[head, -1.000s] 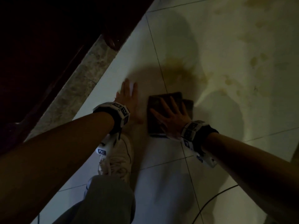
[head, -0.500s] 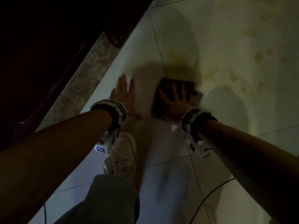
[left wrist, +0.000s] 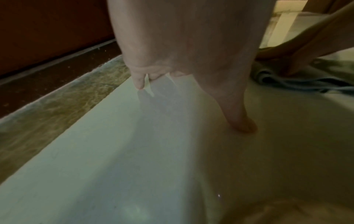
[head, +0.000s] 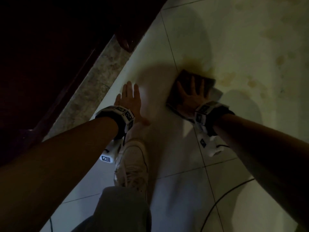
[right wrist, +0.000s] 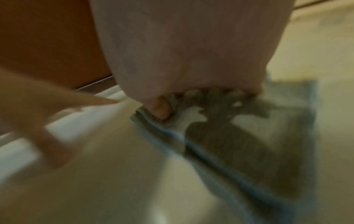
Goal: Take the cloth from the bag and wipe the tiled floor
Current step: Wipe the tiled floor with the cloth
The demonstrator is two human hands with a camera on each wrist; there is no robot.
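A dark folded cloth [head: 184,77] lies flat on the pale tiled floor [head: 250,114], at the near edge of a yellowish stain [head: 194,63]. My right hand [head: 192,92] presses on the cloth with spread, straight fingers. In the right wrist view the cloth [right wrist: 239,136] shows blurred under my right hand [right wrist: 187,53], greyish with a blue edge. My left hand [head: 130,99] rests flat on the bare tile to the left of the cloth, fingers straight. The left wrist view shows my left hand [left wrist: 187,60] with a fingertip on the tile and the cloth [left wrist: 287,81] at the right edge.
A grey stone sill [head: 93,84] and a dark wooden door [head: 50,47] run along the left. More yellowish spots [head: 250,82] mark the tiles to the right. My white shoe [head: 132,163] stands just behind my left hand. A black cable [head: 217,203] crosses the floor at lower right.
My right hand has pushed the cloth forward, away from me, up to the stain's edge. My left hand stays planted on the tile.
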